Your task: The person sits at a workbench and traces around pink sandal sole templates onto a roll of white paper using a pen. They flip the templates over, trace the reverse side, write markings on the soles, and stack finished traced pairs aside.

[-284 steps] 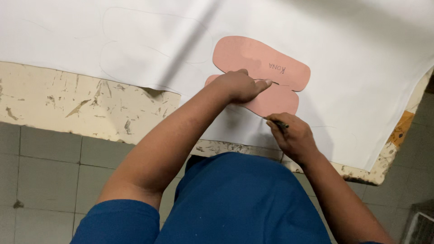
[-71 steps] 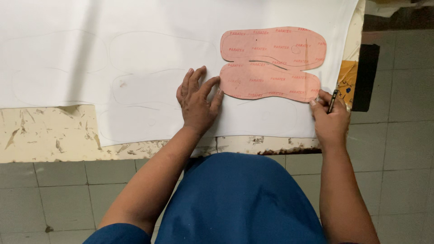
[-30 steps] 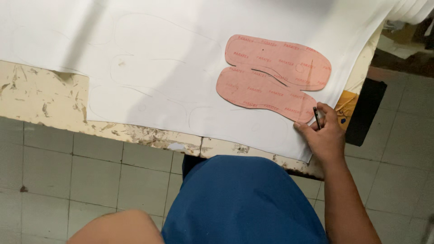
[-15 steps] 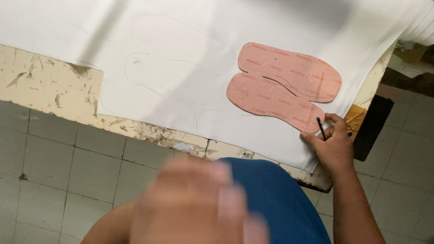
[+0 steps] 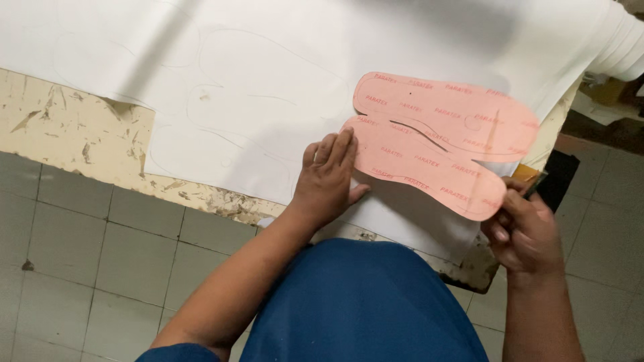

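Two pink sole-shaped templates lie on a large white sheet: the near template and the far template, side by side. My left hand lies flat on the sheet with its fingertips on the left end of the near template. My right hand is at the right end of that template, near the table's edge, closed on a thin dark pen that is mostly hidden. Faint pencilled sole outlines show on the sheet to the left.
The table's worn cream edge with peeling paint runs along the front. A grey tiled floor lies below. A dark object sits past the table's right corner. A rolled white sheet hangs at the upper right. My blue clothing fills the bottom middle.
My left hand had left the sheet, came up blurred near the camera, and now rests on the near template's left end. The right hand stayed at the right end with the pen.
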The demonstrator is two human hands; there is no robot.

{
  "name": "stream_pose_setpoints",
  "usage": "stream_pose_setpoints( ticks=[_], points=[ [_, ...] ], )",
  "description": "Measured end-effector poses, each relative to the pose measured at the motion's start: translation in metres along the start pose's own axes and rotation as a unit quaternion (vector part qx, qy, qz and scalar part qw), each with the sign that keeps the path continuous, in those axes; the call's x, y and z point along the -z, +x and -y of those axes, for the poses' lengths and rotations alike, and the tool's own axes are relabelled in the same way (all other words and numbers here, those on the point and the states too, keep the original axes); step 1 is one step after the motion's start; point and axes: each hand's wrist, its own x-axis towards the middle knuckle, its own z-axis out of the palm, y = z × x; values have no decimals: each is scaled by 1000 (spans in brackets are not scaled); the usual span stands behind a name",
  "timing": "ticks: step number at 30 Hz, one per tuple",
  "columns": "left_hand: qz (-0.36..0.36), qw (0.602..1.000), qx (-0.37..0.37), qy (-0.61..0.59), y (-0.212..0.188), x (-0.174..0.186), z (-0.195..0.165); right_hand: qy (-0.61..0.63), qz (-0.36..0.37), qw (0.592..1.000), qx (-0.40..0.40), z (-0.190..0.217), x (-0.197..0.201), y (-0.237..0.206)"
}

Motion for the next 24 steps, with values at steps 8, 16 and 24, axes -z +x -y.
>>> stream_pose_setpoints(
  ticks=[8,16,24],
  points=[
    [-85,930,39,-355,24,2,-29,-404,17,906,-122,-12,-52,1],
    [311,809,156,-473,16,-12,-39,-222,-37,974,-37,-46,-24,8],
    [44,992,50,-107,-6,4,22,-391,-118,913,-4,-12,-5,16]
  ],
)
